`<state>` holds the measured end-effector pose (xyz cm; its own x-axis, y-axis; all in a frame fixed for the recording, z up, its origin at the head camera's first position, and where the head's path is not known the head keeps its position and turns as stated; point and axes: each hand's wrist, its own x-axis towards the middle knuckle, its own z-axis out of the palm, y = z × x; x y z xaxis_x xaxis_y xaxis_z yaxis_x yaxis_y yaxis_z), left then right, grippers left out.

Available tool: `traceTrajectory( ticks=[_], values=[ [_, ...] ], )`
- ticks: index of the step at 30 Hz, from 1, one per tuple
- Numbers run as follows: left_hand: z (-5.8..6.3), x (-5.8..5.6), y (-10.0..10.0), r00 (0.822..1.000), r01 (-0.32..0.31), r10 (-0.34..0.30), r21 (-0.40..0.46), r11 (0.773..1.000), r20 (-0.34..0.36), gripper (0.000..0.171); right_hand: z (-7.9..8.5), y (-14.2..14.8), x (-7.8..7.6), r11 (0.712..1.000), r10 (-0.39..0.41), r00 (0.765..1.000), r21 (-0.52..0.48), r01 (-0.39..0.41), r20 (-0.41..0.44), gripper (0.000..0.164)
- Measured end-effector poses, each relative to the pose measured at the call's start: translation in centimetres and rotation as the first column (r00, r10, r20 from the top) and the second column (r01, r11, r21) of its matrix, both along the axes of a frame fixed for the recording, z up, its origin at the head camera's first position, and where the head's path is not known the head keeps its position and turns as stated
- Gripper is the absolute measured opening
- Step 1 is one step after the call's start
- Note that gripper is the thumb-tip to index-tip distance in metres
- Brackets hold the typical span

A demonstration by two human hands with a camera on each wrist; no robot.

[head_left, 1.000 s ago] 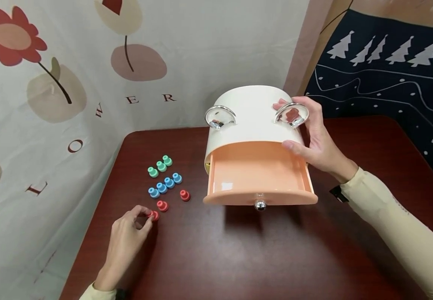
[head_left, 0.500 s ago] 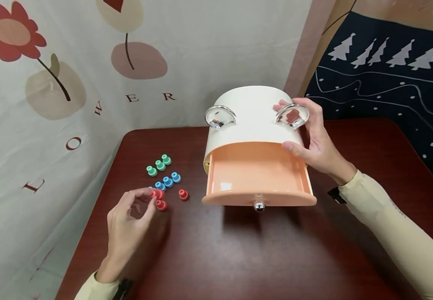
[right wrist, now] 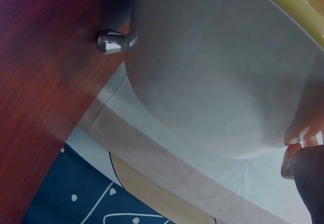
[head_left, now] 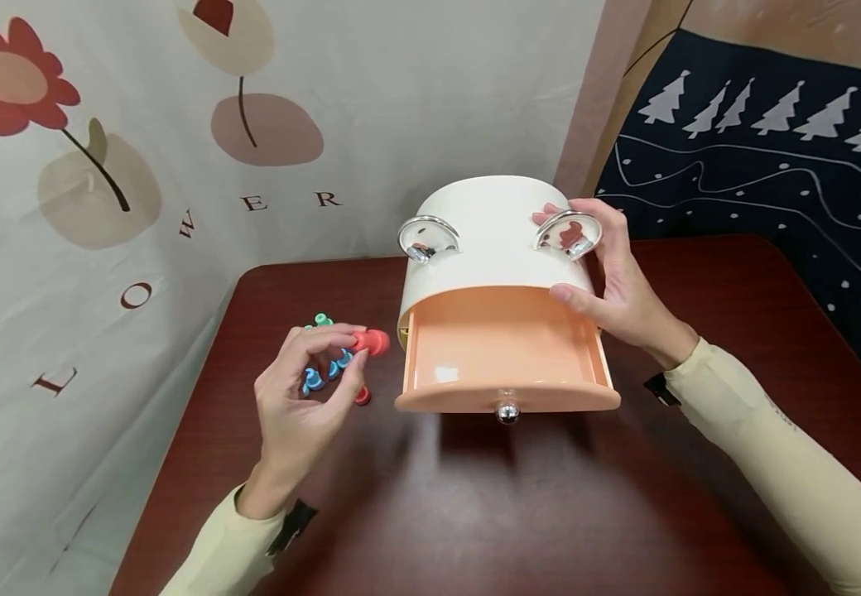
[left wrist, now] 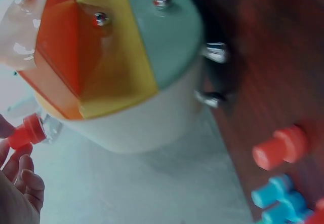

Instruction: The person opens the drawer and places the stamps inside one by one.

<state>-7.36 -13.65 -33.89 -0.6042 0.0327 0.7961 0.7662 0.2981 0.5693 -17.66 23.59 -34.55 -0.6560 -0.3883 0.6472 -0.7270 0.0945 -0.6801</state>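
Observation:
My left hand [head_left: 298, 418] pinches a red peg [head_left: 375, 342] between thumb and index finger, raised just left of the drawer cabinet [head_left: 486, 269]. The peg [left wrist: 28, 132] has a wide round end and a narrower stem. The cabinet is white and rounded, with two chrome ear-shaped pieces on top. Its peach top drawer [head_left: 501, 352] is pulled out and holds nothing. My right hand [head_left: 620, 285] grips the cabinet's right side, thumb at the front top edge, fingers behind the right ear. Below, the left wrist view shows yellow [left wrist: 119, 67] and green [left wrist: 169, 36] drawers with metal knobs.
Blue pegs [head_left: 315, 379] and green pegs [head_left: 322, 319] stand on the dark red table [head_left: 430, 513], partly hidden by my left hand. A red peg [left wrist: 281, 147] is among them. A printed white cloth [head_left: 371, 99] hangs behind, and a navy cloth [head_left: 758, 182] at right.
My left hand has lifted a red peg from the table and carried it up and right, beside the open drawer. My right hand keeps its place on the cabinet.

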Motion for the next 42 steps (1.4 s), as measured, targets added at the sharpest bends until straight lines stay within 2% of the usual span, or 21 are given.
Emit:
traceTrajectory(
  ticks=[5, 12, 15, 21, 26, 35, 42],
  values=[
    [0.2, -0.9, 1.6, 0.997, 0.073, -0.073, 0.009, 0.997, -0.014, 0.021, -0.2, 0.1, 0.1, 1.000, -0.006, 1.000, 0.003, 0.006, 0.000, 0.089],
    [0.8, -1.8, 3.2, 0.994, 0.113, -0.113, -0.104, 0.988, 0.005, 0.019, -0.1, -0.1, 0.0, 1.000, 0.001, 1.000, -0.016, -0.001, 0.013, 0.087],
    [1.0, -2.2, 3.6, 0.991, 0.132, -0.129, -0.124, 0.983, 0.030, 0.018, 0.0, -0.3, -0.2, 0.999, 0.014, 1.000, -0.040, -0.013, 0.017, 0.085],
    [1.2, -2.6, 4.2, 0.983, 0.135, -0.108, -0.177, 0.975, 0.151, 0.016, 0.1, -0.3, -0.1, 0.999, 0.025, 1.000, -0.047, -0.025, 0.013, 0.084],
    [1.2, -3.0, 4.4, 0.967, 0.174, -0.122, -0.229, 0.958, 0.225, 0.020, -0.1, -0.2, 0.1, 0.999, 0.019, 1.000, -0.037, -0.018, 0.017, 0.085],
    [1.0, -3.6, 4.5, 0.956, 0.229, -0.171, -0.244, 0.942, 0.240, 0.024, 0.0, -0.3, 0.1, 0.998, 0.025, 0.999, -0.064, -0.023, 0.027, 0.086],
    [0.4, -3.2, 4.0, 0.960, 0.206, -0.152, -0.221, 0.953, 0.237, 0.032, -0.3, -0.4, 0.3, 0.998, 0.009, 0.999, -0.063, -0.006, 0.044, 0.089]
  ],
)
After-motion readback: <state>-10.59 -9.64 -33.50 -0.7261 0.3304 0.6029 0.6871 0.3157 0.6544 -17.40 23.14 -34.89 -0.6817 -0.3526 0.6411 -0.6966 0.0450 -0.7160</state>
